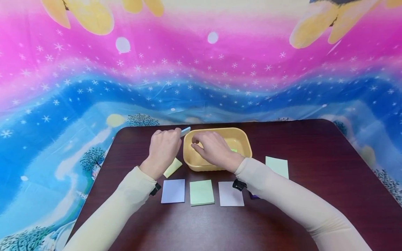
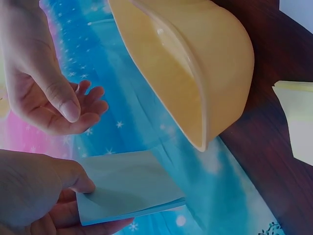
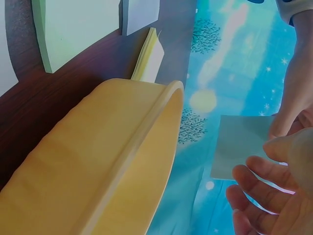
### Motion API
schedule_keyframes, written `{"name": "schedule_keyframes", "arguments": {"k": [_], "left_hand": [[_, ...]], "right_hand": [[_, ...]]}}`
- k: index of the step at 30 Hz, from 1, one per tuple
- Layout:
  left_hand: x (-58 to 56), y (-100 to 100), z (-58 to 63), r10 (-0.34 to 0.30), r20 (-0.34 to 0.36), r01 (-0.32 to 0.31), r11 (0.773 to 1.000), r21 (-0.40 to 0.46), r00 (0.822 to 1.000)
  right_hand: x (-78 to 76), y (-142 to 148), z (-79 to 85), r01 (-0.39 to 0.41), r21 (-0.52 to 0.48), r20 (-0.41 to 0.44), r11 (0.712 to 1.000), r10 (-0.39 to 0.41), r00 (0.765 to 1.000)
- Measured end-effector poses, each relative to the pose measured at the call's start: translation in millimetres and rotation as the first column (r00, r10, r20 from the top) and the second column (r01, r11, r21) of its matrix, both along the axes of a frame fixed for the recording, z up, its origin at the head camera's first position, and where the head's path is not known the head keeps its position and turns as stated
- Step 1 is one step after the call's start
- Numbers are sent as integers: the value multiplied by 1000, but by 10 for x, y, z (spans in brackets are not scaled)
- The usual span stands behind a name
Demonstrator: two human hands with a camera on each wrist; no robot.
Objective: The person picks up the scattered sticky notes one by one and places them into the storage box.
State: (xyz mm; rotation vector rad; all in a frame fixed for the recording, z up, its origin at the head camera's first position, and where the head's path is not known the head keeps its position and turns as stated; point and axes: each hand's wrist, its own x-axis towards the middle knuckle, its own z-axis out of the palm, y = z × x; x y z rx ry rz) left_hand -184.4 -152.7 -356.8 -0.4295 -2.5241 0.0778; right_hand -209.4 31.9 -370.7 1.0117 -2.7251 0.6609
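Observation:
My left hand (image 1: 164, 150) pinches a light blue sticky note pad (image 2: 129, 183) between thumb and fingers, just past the left rim of a yellow plastic basin (image 1: 240, 139). In the left wrist view the thumb lies on the pad's face and the fingers are behind it. My right hand (image 1: 215, 148) hovers over the basin with loosely bent fingers and nothing in them. From the right wrist, its fingers overlap the lower edge of the pad. A small bright green piece (image 1: 233, 150) shows inside the basin, partly hidden by the right hand.
In front of the basin lie a periwinkle pad (image 1: 172, 191), a green pad (image 1: 201, 192) and a pale lilac pad (image 1: 229, 195). A dark purple piece (image 1: 253, 196) peeks from under the right sleeve. A yellow pad (image 1: 173, 168) sits left, a mint pad (image 1: 277, 167) right.

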Motion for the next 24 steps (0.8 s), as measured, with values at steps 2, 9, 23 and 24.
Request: {"name": "schedule_keyframes", "arguments": {"k": [2, 9, 23, 24], "left_hand": [[-3, 13, -9, -4, -3, 4, 1000, -2, 1000], [-8, 54, -38, -19, -15, 19, 1000, -6, 1000], [-16, 136, -40, -27, 24, 27, 999, -18, 999], [-14, 143, -43, -28, 27, 28, 999, -21, 999]], "right_hand": [[-1, 14, -1, 2, -3, 4, 1000, -2, 1000], [-10, 60, -5, -4, -11, -19, 1000, 3, 1000], [-32, 139, -31, 7, 6, -23, 1000, -7, 1000], [-32, 144, -31, 8, 7, -23, 1000, -7, 1000]]}}
